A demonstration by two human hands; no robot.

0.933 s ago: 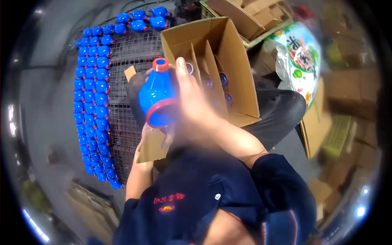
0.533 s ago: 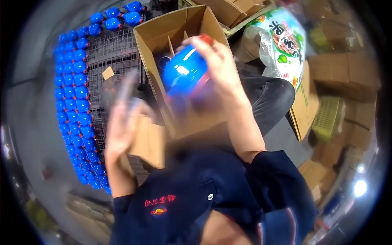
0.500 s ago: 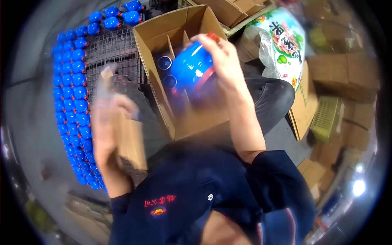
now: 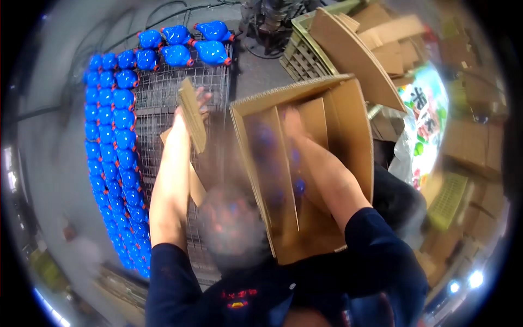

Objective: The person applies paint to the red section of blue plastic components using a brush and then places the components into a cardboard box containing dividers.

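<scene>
Left hand (image 4: 188,111) grips a flat cardboard piece (image 4: 192,113), held upright over the wire rack (image 4: 163,117). Right hand (image 4: 291,122) reaches inside the open cardboard box (image 4: 348,109); blur prevents telling whether its fingers are closed. Blue bottles (image 4: 117,133) line the rack's left and far edges.

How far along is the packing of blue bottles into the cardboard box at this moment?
Done: blurred blue bottles sit in the divided cardboard box. In hand: the right hand reaches into a compartment; the left hand holds a cardboard piece. Left: many blue bottles line the wire rack.
</scene>
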